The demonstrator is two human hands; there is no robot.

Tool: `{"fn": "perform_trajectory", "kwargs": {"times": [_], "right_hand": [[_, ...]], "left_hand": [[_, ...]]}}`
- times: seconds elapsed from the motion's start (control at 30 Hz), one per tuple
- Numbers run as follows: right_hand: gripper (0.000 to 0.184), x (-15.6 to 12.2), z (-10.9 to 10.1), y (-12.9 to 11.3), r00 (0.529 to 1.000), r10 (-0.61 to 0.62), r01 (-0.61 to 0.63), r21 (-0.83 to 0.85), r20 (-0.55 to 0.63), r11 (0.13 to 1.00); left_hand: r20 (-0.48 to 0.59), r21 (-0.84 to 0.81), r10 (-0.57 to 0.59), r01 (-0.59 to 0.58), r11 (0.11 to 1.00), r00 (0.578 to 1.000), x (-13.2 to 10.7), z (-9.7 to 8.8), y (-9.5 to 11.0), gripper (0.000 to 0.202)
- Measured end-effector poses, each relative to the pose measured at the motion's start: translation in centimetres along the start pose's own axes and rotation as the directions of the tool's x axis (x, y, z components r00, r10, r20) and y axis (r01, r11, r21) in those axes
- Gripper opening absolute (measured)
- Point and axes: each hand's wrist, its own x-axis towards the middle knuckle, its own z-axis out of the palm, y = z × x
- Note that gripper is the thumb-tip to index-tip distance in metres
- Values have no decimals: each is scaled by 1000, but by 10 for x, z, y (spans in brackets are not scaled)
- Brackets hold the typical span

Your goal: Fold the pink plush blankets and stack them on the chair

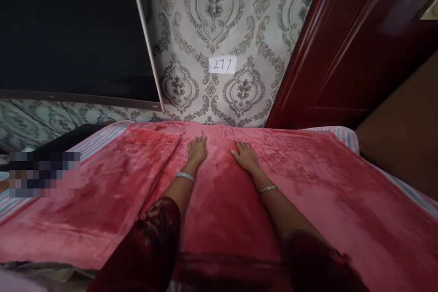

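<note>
A plush red-pink blanket (pixel 308 178) is spread wide in front of me, its left part (pixel 112 178) folded over with a dark edge line. My left hand (pixel 197 149) lies flat on the blanket near its far side, fingers stretched forward. To the right of it, my right hand (pixel 247 156) also rests flat on the plush, thumb apart from the fingers. Neither hand holds anything. A bangle (pixel 185 176) circles my left wrist, and a thinner bracelet (pixel 269 189) is on the right one.
Striped cloth (pixel 347 137) shows beneath the blanket's edges. Behind stands a patterned wall (pixel 214 13) with a paper label (pixel 222 64) reading 277. A large dark screen (pixel 68 27) is at the left, and a dark red door (pixel 342 50) at the right.
</note>
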Motion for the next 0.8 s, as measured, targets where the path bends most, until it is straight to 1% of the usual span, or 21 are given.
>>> {"fn": "perform_trajectory", "kwargs": {"times": [0.07,0.13,0.2,0.27,0.3,0.33,0.4,0.43,0.47,0.5,0.6,0.8], "right_hand": [[63,-5,-11,2,1000,4,-4,27,-2,1000],[61,-16,-19,5,999,-9,11,46,-45,999],[61,-34,-21,8,992,-62,68,51,-110,996],[63,-59,-15,9,981,-136,142,32,-138,989],[63,-74,-9,8,976,-168,172,15,-135,985],[64,-88,-3,7,974,-192,193,-6,-124,981],[64,-115,9,3,971,-217,212,-59,-96,975],[64,-126,14,1,971,-221,213,-87,-89,973],[64,-135,18,-1,972,-218,207,-115,-88,972],[63,-141,20,-3,973,-213,200,-139,-91,970],[63,-148,23,-6,973,-207,185,-180,-107,966],[63,-146,19,-7,975,-199,177,-190,-102,966]], "left_hand": [[38,-11,-7,8,1000,999,0,-14,3,53],[62,-13,-10,11,1000,998,-5,-31,8,55],[64,-6,11,-11,1000,998,-19,-45,15,56],[69,0,82,-83,997,994,-44,-49,20,56],[72,5,153,-153,988,986,-59,-48,22,56],[77,14,237,-239,971,968,-76,-43,22,57],[103,42,384,-390,920,917,-107,-31,19,60],[122,59,430,-439,897,895,-120,-24,16,62],[141,73,451,-463,883,881,-131,-17,12,64],[156,82,453,-468,880,878,-138,-12,9,65],[163,95,452,-470,878,877,-143,-4,3,65],[144,116,465,-482,869,873,-138,-8,4,63]]}}
